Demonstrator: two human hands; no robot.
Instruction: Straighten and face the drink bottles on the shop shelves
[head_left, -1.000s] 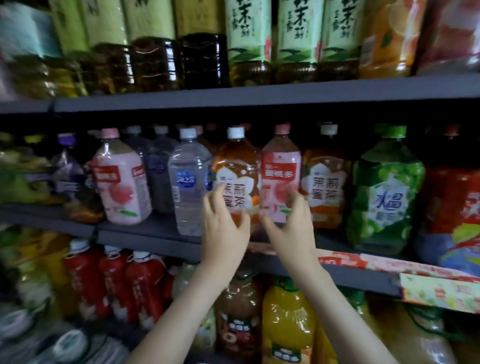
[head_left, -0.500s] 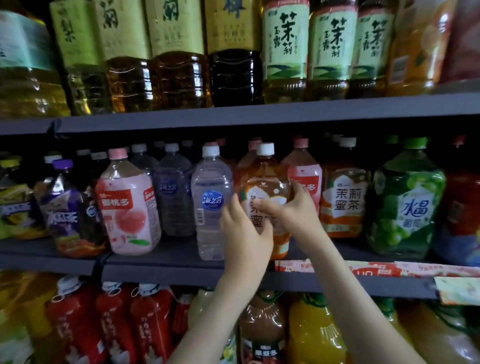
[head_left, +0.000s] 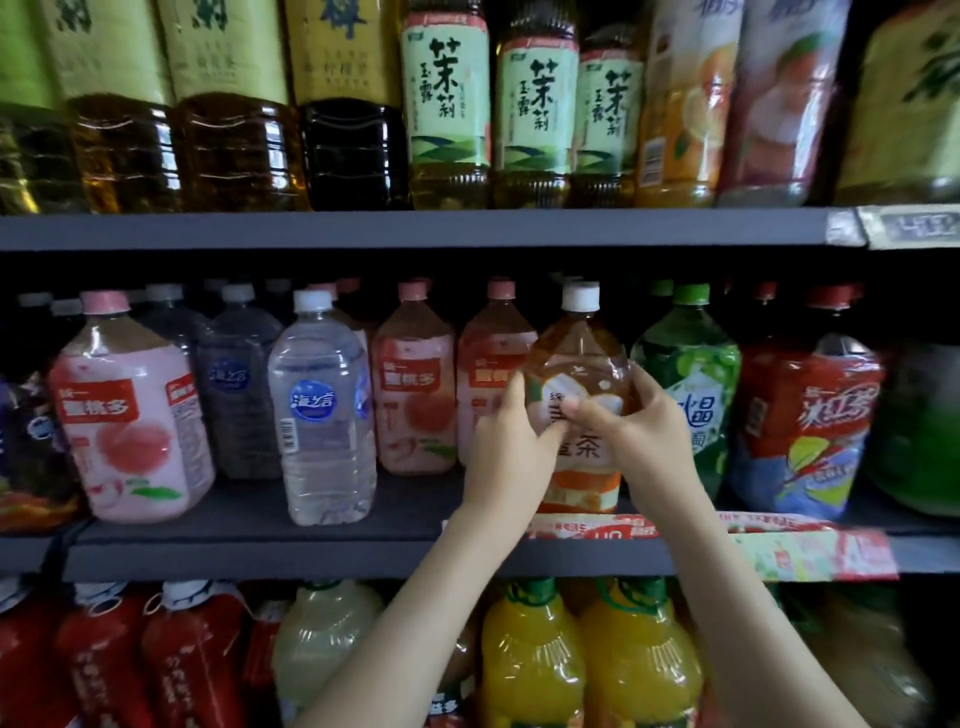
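Note:
An amber jasmine tea bottle (head_left: 576, 358) with a white cap stands upright at the front edge of the middle shelf (head_left: 311, 558). My left hand (head_left: 511, 457) grips its left side and my right hand (head_left: 631, 436) wraps its right side, thumb across the label. Two pink peach drink bottles (head_left: 413, 405) stand just left of it, set further back. A clear water bottle (head_left: 322, 415) and another pink peach bottle (head_left: 127, 426) stand forward at the left. A green grape drink bottle (head_left: 696, 374) is to the right.
Red iced tea bottles (head_left: 810, 415) fill the right of the middle shelf. The top shelf (head_left: 415, 228) carries tall tea bottles (head_left: 447, 104). Below stand orange juice bottles (head_left: 582, 654) and red bottles (head_left: 104, 665). A colourful price strip (head_left: 810, 551) hangs on the shelf edge.
The tea bottle has shifted right, past the pink peach bottles and beside the green bottle. Both hands moved with it and now hold it from either side.

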